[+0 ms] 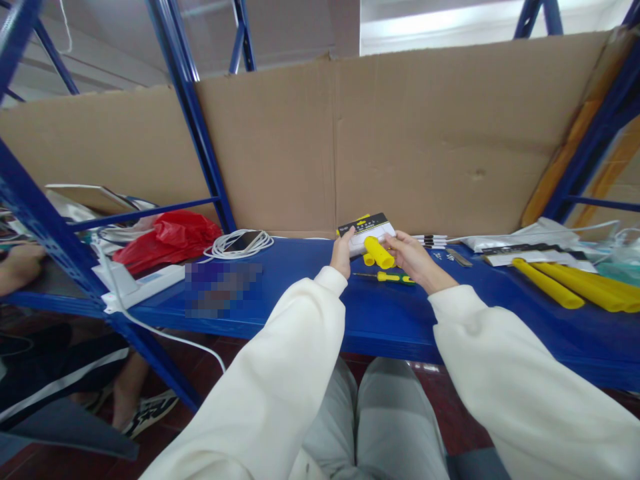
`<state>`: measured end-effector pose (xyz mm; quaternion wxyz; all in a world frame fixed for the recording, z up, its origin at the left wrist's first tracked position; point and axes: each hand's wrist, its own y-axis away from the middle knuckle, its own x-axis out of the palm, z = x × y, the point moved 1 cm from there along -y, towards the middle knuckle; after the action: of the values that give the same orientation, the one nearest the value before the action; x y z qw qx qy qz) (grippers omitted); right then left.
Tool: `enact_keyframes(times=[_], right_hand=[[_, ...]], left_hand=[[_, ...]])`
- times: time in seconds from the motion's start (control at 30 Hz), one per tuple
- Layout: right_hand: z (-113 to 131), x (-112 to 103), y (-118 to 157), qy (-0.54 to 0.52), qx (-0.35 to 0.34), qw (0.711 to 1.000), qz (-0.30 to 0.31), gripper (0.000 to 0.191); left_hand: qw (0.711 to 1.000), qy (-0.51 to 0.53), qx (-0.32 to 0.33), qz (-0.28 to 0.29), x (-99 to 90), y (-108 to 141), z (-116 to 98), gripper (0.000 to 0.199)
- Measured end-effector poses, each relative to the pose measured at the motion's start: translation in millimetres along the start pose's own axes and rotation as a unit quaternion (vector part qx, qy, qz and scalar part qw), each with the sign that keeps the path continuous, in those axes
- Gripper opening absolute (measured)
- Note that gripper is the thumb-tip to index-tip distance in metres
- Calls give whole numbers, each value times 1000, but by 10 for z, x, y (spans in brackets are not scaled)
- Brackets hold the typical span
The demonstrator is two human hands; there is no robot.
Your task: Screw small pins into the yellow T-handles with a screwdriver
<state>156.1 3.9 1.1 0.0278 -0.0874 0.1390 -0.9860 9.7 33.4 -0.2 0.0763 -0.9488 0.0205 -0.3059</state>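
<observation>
My left hand [342, 253] is closed on the left end of a black-and-white printed card [371, 230] with yellow marks, held up over the blue shelf. A yellow tube [379, 252] sits in front of the card, its round end towards me. My right hand [411, 259] is closed at the tube's right side, its fingertips against it and close to the card's edge. Another piece of yellow [369, 259] shows behind the tube. Below both hands, a screwdriver [395, 277] with a yellow and green handle lies on the shelf.
Long yellow tubes [585, 283] and plastic packaging [530, 235] lie to the right. Small metal parts [457, 257] rest near my right hand. A coiled white cable [240, 244], red bag [173, 239] and power strip [150, 283] stand left. Cardboard [400, 140] walls the back; another person sits left.
</observation>
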Motion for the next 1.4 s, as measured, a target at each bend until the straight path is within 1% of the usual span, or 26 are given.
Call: enact_keyframes(times=[0.07, 0.2, 0.23, 0.3, 0.4, 0.47, 0.53, 0.63, 0.73, 0.8, 0.9, 1.0, 1.1, 1.2, 1.3, 1.37, 1.4], right_hand=[[-4, 12, 9, 10, 9, 1000, 1, 32], [-17, 21, 25, 24, 17, 999, 13, 33], [-19, 18, 24, 25, 15, 999, 16, 34], [-24, 7, 18, 28, 3, 999, 20, 38], [-28, -11, -1, 32, -19, 999, 13, 45], [-30, -16, -11, 33, -27, 999, 8, 48], [-35, -10, -13, 32, -31, 999, 11, 50], [-42, 14, -3, 31, -38, 998, 24, 51], [-38, 38, 10, 27, -48, 998, 30, 54], [-16, 32, 11, 14, -56, 998, 24, 55], [49, -31, -6, -31, -77, 997, -9, 50], [112, -128, -38, -85, -91, 990, -69, 41], [133, -191, -70, -117, -86, 981, -131, 32], [128, -203, -91, -121, -71, 973, -186, 26], [120, -203, -98, -99, -52, 965, -238, 21], [110, -216, -101, -82, -42, 961, -259, 24], [103, -228, -103, -73, -40, 962, -261, 25]], left_hand=[[1000, 22, -5, -17, 0, -6, -22, 30], [998, 50, -8, -30, -48, -46, -55, 53], [998, 51, -9, -40, -68, -58, -59, 57], [996, 43, -8, -80, -110, -78, -61, 61], [988, 20, -2, -153, -145, -87, -60, 52], [984, 14, 1, -180, -143, -87, -56, 41], [981, 26, 1, -191, -132, -93, -47, 32], [978, 66, 14, -198, -126, -121, -25, 25], [976, 78, 38, -200, -137, -150, -19, 24], [974, 64, 35, -214, -154, -152, -41, 26], [969, 55, 15, -241, -188, -127, -119, 28], [969, 80, 10, -232, -215, -97, -203, 24], [966, 104, 5, -235, -221, -78, -233, 20], [970, 104, 1, -221, -202, -69, -216, 13], [974, 94, -4, -207, -188, -58, -196, 8], [976, 82, -7, -200, -186, -49, -194, 8], [977, 75, -8, -199, -186, -45, -196, 8]])
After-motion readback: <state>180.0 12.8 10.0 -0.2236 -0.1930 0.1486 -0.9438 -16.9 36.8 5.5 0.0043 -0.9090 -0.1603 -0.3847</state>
